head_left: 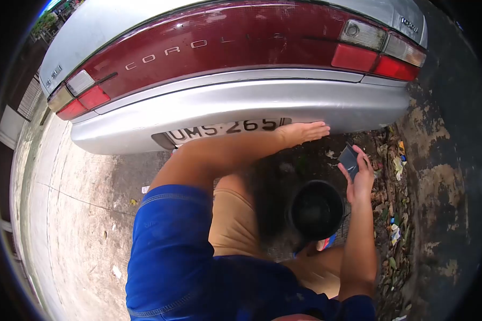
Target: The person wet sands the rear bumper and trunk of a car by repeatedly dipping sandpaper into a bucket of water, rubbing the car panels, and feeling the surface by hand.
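Note:
My left hand (304, 134) lies flat with its fingers stretched out to the right, at the lower edge of the silver car bumper (241, 101). Whether its palm presses on the bumper cannot be made out. Its forearm crosses in front of the licence plate (227, 128) and covers part of it. Further right, my right hand (362, 174) grips a small dark grey flat sheet (348, 160), which looks like sandpaper, between thumb and fingers. Just below and left of that hand stands a black bucket (334, 229), seemingly with water inside.
The car's dark red rear panel (225, 45) and right tail light (375, 60) rise above the bumper. Dry leaves and litter (395, 232) line the base of a stained wall (439, 187) at the right. Pale concrete ground (80, 214) spreads on the left.

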The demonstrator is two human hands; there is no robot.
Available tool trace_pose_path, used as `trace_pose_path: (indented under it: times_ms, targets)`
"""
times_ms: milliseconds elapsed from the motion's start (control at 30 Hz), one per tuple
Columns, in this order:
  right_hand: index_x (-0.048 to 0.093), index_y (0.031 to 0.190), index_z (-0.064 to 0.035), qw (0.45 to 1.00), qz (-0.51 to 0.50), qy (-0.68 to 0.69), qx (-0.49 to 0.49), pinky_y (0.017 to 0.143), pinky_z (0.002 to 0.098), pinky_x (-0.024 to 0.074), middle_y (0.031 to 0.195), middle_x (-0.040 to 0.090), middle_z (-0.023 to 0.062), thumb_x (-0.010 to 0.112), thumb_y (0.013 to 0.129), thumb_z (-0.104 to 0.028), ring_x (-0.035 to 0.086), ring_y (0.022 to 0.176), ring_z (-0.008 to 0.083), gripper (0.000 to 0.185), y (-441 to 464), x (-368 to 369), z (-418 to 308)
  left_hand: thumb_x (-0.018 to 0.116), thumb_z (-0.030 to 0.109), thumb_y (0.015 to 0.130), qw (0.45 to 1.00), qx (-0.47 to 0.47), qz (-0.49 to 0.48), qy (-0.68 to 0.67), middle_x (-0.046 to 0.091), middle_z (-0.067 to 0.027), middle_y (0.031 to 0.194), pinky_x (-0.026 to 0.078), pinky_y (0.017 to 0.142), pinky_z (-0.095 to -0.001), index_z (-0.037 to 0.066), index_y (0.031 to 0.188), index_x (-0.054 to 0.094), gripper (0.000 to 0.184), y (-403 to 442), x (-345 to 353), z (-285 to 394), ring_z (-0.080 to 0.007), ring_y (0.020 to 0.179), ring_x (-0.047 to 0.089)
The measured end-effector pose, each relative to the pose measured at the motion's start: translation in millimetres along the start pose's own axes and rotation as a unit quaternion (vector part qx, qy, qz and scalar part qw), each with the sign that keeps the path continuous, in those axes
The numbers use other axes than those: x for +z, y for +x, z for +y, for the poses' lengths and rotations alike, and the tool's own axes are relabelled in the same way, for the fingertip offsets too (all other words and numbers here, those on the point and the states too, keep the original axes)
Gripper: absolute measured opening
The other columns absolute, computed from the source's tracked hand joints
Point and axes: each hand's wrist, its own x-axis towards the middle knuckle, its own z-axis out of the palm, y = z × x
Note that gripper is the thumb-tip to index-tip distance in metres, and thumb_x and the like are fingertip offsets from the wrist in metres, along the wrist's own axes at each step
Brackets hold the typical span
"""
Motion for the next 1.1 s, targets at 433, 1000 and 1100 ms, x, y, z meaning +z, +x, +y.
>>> trace_pose_path:
  times_ms: [433,1000,1100]
  targets:
    - [0.066,0.136,-0.008,0.997,0.027,-0.039,-0.056,0.093,0.0419,0.0626,0.133,0.066,0.0096,0.058,0.11,-0.018,0.067,0.114,0.0194,0.028,6,-12,-1,0.044,0.067,0.101,0.877,-0.276,0.088,-0.382,0.026,-0.0055,0.176,0.016,0.133,-0.0498,0.017,0.17,0.026,0.087,-123,-22,-90,-0.0266,0.162,0.025]
    - [0.069,0.129,-0.0083,0.97,-0.031,-0.215,-0.105,0.071,0.0358,0.053,0.085,0.07,0.0099,0.066,0.104,-0.025,0.065,0.074,0.0184,0.03,-9,-31,-2,0.027,0.09,0.088,0.941,-0.159,-0.137,-0.265,0.028,-0.0089,0.175,0.013,0.132,-0.0505,0.005,0.169,0.026,0.117,-250,-6,-131,-0.0237,0.163,0.021]
    - [0.069,0.127,-0.0093,0.94,-0.037,-0.312,-0.132,0.072,0.0404,0.0524,0.08,0.068,0.0153,0.067,0.103,-0.025,0.064,0.069,0.026,0.029,-23,-21,-24,0.028,0.088,0.091,0.946,-0.136,-0.076,-0.285,0.029,-0.0115,0.175,0.01,0.133,-0.0473,0.001,0.167,0.026,0.116,-141,-27,-152,-0.0249,0.163,0.023]
